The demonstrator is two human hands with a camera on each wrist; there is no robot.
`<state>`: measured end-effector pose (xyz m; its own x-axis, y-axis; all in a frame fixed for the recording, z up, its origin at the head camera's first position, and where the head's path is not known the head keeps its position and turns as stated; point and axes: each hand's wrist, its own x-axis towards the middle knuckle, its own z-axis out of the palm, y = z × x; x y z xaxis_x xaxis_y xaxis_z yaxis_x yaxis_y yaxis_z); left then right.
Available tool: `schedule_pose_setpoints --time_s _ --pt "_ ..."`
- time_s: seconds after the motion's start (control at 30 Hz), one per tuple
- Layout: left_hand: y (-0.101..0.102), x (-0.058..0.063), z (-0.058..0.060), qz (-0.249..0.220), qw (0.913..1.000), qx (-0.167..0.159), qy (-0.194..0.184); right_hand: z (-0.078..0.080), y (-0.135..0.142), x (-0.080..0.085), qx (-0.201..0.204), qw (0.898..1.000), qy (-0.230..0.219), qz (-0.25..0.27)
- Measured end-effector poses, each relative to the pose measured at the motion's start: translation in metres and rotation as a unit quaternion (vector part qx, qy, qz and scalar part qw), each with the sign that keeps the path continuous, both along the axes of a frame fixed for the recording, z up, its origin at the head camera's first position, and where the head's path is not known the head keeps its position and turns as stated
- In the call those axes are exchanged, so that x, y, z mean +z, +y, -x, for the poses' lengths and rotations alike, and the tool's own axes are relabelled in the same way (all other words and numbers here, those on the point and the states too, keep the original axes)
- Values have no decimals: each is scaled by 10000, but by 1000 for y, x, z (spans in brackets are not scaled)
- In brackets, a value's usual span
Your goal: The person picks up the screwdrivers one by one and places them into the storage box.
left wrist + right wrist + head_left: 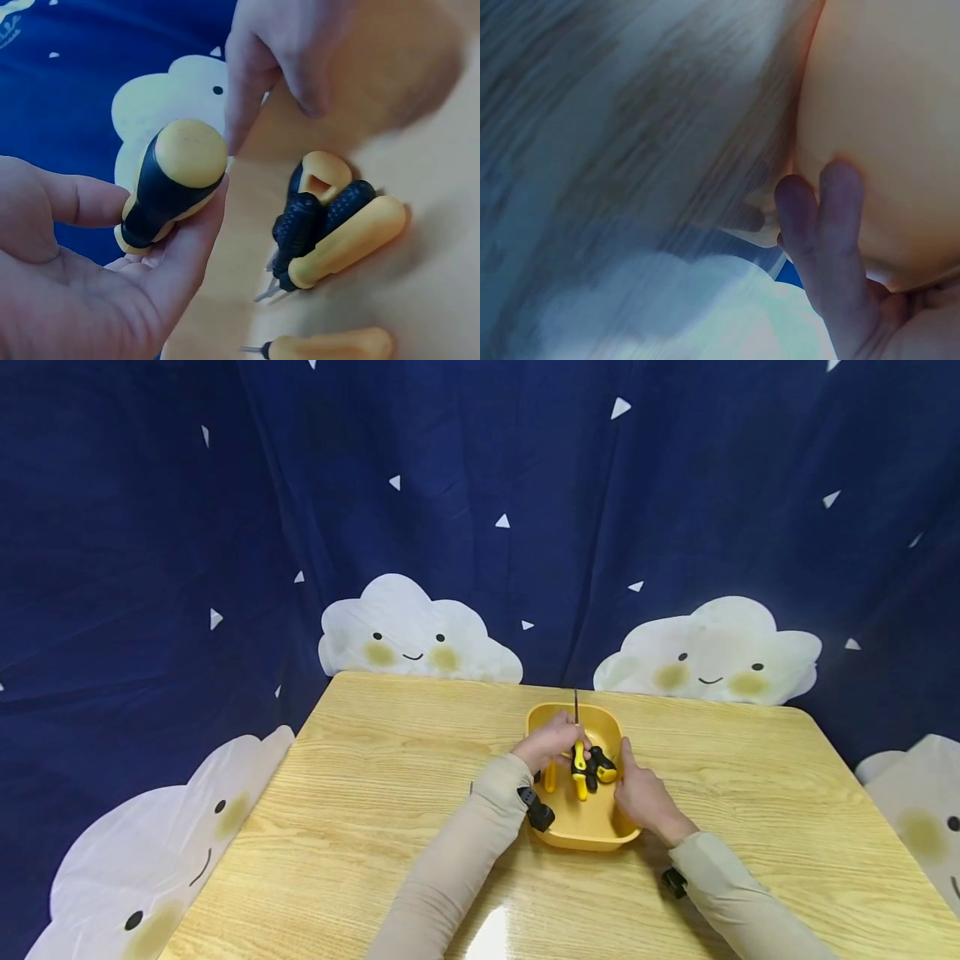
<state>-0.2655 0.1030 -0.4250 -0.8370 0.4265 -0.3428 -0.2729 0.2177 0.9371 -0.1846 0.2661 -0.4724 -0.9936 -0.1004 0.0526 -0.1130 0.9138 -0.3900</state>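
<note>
By the left hand [553, 742], a screwdriver [579, 760] is gripped at its yellow and black handle, between the thumb and the curled fingers. The handle's rounded end is turned toward the left wrist camera, and the thin shaft is pointed away from the person, across the far side of the bin. By the right hand [647, 793], the right wall of the yellow bin [585, 842] is held: the fingers are laid along the outside, and the thumb appears to be placed over the rim.

Inside the bin, under and beside the gripped tool, two black handles [300, 225], a yellow handle [352, 240] and a yellow and black handle with an opening [326, 176] are gathered close together. A second yellow-handled tool [330, 346] is laid apart from them, nearer to the left side.

The step in hand is judged to be the handling of one screwdriver above the others, while the bin is steadied. For the next move, a firm hold on the handle seems to be required, with the shaft guided clear of the far rim and the bin braced.

The bin is set on a wooden table [375, 777], behind which a dark blue curtain [450, 485] is hung.
</note>
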Motion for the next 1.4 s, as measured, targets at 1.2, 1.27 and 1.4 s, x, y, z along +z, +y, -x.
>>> schedule_pose_setpoints --time_s 1.2,1.27,1.4 --pt "14 -19 0 369 9992 -34 -153 -1 -3 -1 -50 9999 -84 -34" --pt "15 -20 0 461 9988 -36 -146 -1 -3 -1 -59 9999 -112 -36" --pt "17 -18 -2 740 9972 -43 -97 0 -2 0 -107 9998 -170 -27"
